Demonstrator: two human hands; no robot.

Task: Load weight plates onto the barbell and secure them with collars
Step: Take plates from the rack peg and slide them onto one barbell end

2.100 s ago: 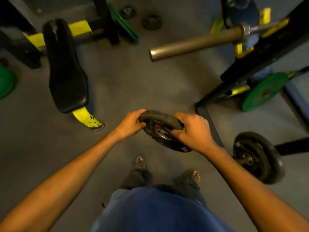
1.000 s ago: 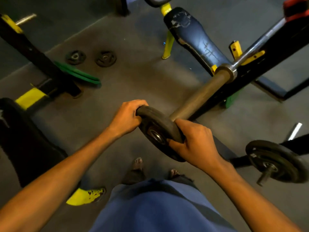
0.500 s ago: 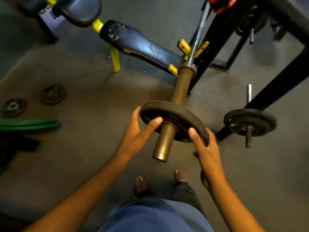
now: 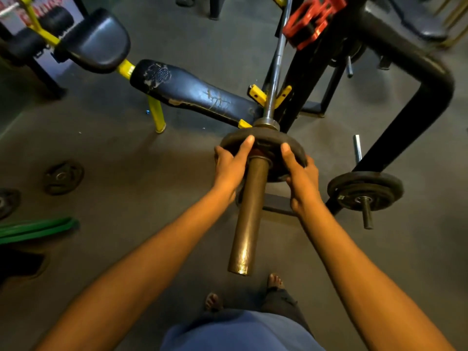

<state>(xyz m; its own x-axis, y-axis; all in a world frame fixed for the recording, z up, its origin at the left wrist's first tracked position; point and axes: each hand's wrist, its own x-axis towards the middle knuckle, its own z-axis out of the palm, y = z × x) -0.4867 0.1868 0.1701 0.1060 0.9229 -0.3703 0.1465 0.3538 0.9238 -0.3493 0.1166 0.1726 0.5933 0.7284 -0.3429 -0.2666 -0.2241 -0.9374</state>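
Now my 2 hands are on the plate [image 4: 263,144]. My left hand [image 4: 229,168] holds its left edge and my right hand [image 4: 300,177] holds its right edge, with fingers curled around the rim. The plate is on the bar [image 4: 249,216], pushed far up it, near the fat ring [image 4: 266,122] where the thick part ends. I cannot tell if it touches the ring yet.

What could go wrong? My fingers wrap the rim. If I push hard, I think they could get pinched between the plate and the ring. If the plate tips, it may stick on the bar. No collar is on yet, so I think the plate could slide back off and drop. My bare toes [image 4: 275,281] are right under the end of the bar, so that would hurt.

For room, most of the thick part of the bar is bare on my side, so more plates can go on. The red collars [image 4: 312,20] sit up on the rack [image 4: 430,92], well away from my hands. The black rack post stands just beside the plate on the right. Another plate [image 4: 366,187] on a peg is near my right arm. The floor [image 4: 152,173] on the left is open, with small plates [image 4: 63,177] lying well apart from me.
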